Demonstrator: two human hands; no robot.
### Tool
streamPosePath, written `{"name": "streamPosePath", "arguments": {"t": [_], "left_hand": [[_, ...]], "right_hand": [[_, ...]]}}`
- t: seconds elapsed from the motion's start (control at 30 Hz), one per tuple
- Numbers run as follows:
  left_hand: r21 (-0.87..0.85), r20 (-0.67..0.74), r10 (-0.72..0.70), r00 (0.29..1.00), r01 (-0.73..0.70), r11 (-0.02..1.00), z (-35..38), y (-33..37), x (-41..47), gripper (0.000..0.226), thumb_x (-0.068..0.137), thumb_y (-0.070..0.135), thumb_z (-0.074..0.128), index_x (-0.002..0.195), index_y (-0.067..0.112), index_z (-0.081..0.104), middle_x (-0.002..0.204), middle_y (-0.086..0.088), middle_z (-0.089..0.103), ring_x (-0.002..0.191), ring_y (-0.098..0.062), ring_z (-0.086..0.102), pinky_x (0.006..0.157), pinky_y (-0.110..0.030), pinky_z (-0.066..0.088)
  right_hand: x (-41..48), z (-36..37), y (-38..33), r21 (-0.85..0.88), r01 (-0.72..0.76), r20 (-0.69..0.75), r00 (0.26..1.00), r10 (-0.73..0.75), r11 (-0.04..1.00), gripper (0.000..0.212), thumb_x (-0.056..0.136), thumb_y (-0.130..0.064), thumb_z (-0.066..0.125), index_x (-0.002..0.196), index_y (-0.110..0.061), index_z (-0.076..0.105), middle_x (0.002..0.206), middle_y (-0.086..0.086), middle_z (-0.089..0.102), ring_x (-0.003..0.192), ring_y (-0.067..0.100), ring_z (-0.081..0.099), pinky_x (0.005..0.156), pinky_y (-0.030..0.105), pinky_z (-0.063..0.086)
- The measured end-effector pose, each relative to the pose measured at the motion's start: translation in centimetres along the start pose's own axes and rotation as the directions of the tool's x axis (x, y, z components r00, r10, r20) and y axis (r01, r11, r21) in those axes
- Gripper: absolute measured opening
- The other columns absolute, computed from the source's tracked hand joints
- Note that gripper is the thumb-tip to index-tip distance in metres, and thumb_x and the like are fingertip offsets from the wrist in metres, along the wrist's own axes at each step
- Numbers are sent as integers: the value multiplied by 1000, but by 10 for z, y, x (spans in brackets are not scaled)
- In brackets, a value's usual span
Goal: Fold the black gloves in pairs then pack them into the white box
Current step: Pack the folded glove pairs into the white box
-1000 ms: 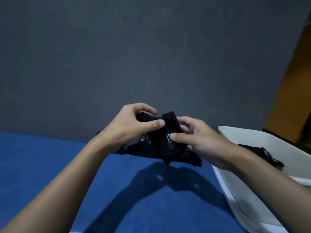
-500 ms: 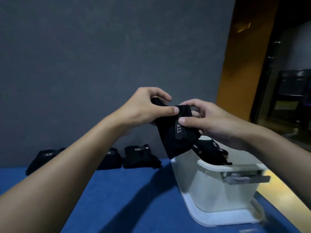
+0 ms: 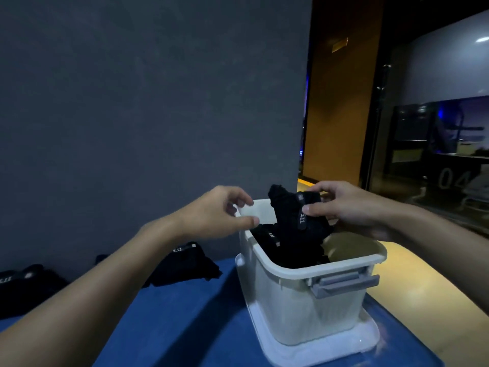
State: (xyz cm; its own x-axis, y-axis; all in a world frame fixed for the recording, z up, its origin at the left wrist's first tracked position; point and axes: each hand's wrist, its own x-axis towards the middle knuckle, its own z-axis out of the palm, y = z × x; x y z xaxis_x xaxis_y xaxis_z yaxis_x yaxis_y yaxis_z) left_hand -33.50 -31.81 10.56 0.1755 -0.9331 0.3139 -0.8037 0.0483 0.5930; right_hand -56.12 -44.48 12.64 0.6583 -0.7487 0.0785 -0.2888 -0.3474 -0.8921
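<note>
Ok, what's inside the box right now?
Black gloves lie in the box, one 5.11 strap showing at the left. The pair gripped by the right hand hangs over the opening and covers the rest; the bottom is hidden.

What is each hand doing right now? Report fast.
Left hand: curled at the white box far corner; grip on it cannot be told.
Right hand: pinching the folded glove pair.

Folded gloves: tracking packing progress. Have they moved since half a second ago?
Yes. Against the white box, the folded gloves went right and down, from above its left wall into its opening, pinched by the right hand.
</note>
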Motion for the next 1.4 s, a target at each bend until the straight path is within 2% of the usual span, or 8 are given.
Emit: {"name": "streamPosePath", "arguments": {"t": [0.13,0.37,0.53,0.67,0.87,1.0,1.17,1.4], "left_hand": [[59,89,-33,996,28,998,10,-14,-1,42,82,47,76,118,27,66,120,13,66,115,1,59,107,-29,46],[113,73,-22,997,13,993,15,-19,0,42,82,50,75,115,26,69,118,14,64,115,1,59,106,-27,46],[99,77,-24,997,16,995,16,-19,-1,44,81,50,75,116,24,69,115,12,64,107,1,62,101,-27,49],[85,73,-40,997,34,996,16,-17,-2,45,81,49,75,118,23,69,113,10,67,105,2,64,100,-26,50],[55,75,-48,996,44,998,16,-19,-3,45,82,48,76,118,23,68,114,8,66,104,0,66,100,-30,52],[70,80,-39,996,33,997,17,-21,-4,50,80,52,75,120,24,67,115,10,64,105,0,65,99,-30,52],[76,115,-39,993,30,997,16,-25,-7,89,53,82,68,126,32,63,120,21,59,110,5,61,101,-27,51],[44,120,-31,992,26,999,19,-28,-10,95,52,82,67,131,30,60,120,22,56,110,3,62,100,-28,51]], "right_hand": [[10,5,14,-13,-101,73,992,102,995,30,83,-11,74,111,-17,64,115,27,63,97,44,61,87,60,49],[20,17,30,-22,-202,251,947,201,979,29,84,-8,73,111,-14,64,103,15,70,89,27,61,76,39,54],[21,22,36,-76,-212,332,916,225,974,40,84,-7,73,120,-14,60,115,16,69,91,27,68,74,36,56],[21,26,36,-232,-109,320,930,182,967,38,83,-15,75,118,-17,62,98,10,68,84,17,61,73,30,49],[22,29,34,-448,57,313,945,97,892,37,81,-24,77,115,-26,64,107,3,66,83,8,62,72,22,51],[26,24,32,-379,121,385,922,38,918,43,82,-21,76,121,-30,61,112,-8,64,71,-7,61,67,13,46],[28,20,35,-422,190,456,889,27,887,47,82,-31,76,126,-38,59,114,-15,62,86,-7,61,74,11,45],[36,27,46,-477,274,468,883,-22,835,43,84,-26,74,124,-38,62,121,-11,61,95,-15,56,82,10,43]]}}
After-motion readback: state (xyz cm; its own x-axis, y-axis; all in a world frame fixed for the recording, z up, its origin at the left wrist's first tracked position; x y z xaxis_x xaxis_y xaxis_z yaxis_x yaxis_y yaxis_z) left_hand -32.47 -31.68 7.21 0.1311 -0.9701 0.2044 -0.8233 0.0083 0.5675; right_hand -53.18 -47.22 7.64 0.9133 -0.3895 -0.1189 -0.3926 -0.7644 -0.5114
